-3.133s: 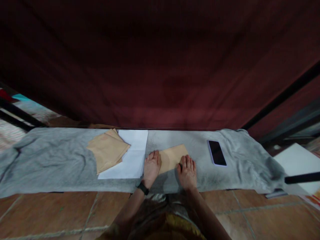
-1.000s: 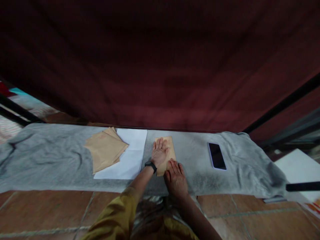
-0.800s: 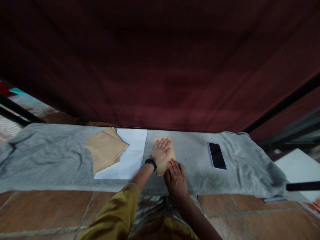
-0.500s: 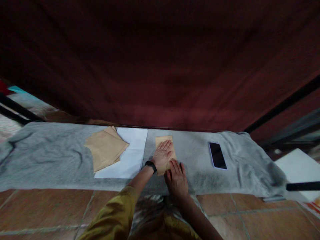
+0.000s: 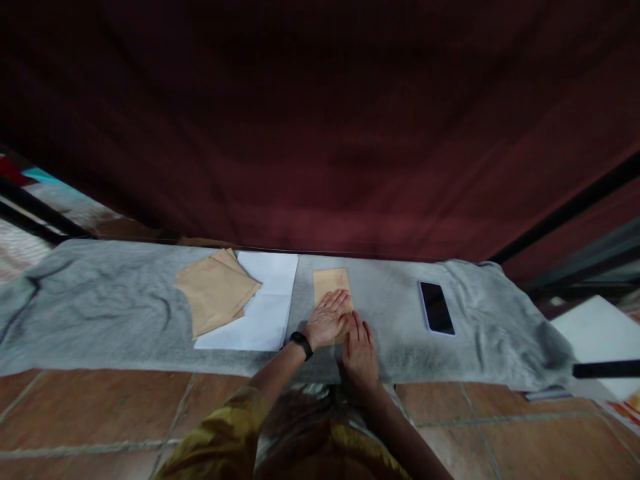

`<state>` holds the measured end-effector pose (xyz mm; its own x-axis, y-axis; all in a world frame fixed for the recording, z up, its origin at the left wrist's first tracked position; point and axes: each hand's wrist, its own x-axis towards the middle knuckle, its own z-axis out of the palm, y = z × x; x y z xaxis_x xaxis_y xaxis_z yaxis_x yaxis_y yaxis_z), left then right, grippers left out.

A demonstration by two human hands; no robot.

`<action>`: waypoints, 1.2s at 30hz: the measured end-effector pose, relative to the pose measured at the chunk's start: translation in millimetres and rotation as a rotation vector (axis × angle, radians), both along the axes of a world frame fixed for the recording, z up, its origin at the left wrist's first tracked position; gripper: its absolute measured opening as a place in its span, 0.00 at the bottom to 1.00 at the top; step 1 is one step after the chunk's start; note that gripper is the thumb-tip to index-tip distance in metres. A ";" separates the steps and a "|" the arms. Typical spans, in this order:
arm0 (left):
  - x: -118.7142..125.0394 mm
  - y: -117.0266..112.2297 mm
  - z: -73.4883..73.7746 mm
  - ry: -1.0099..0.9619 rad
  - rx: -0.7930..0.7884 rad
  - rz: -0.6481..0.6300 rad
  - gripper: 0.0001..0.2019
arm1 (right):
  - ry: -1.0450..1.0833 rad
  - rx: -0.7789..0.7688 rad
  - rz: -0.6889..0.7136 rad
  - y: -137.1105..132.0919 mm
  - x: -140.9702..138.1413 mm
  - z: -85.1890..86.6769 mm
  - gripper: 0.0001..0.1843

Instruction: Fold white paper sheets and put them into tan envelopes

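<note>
A narrow folded piece of brown paper (image 5: 330,277), perhaps an envelope or small bag, lies on a grey cloth (image 5: 390,300) in front of me. My left hand (image 5: 327,319), with a black band on its wrist, rests flat across its middle, fingers stretched out. Beside it, my right hand (image 5: 361,348) touches the paper's lower right edge with its fingers extended. The lower part of the paper is mostly hidden under both hands. Left of them, several brown paper pieces (image 5: 215,293) overlap in a fanned pile on white sheets (image 5: 270,303).
A phone (image 5: 437,309) with a dark screen and pale purple case lies to the right on the cloth. Behind the cloth-covered surface hangs a dark red curtain (image 5: 320,193). Black bars (image 5: 570,207) stand at either end. Tiled floor (image 5: 110,407) shows in front.
My left hand has slid down the brown paper towards me, uncovering more of its top. My right hand stays at the lower right edge. The view has shifted slightly.
</note>
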<state>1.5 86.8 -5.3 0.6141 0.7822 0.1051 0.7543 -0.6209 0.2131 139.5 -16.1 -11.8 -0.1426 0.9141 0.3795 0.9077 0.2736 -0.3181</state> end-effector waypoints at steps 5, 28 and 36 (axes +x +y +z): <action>-2.0 -15.8 3.3 -0.020 -0.016 -0.034 0.26 | -0.010 0.000 -0.024 1.3 0.3 -3.0 0.32; -21.2 -80.5 9.5 -0.040 0.058 -0.120 0.28 | 0.174 -0.020 -0.008 1.5 10.0 -12.0 0.35; -32.4 -96.9 10.2 -0.041 0.104 -0.100 0.30 | 0.165 0.028 0.074 -0.6 10.9 -6.2 0.26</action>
<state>-30.9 -10.1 4.9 0.6823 0.7006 0.2090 0.6793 -0.7132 0.1730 150.4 -16.7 -18.0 -0.1426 0.8922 0.4285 0.8210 0.3484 -0.4523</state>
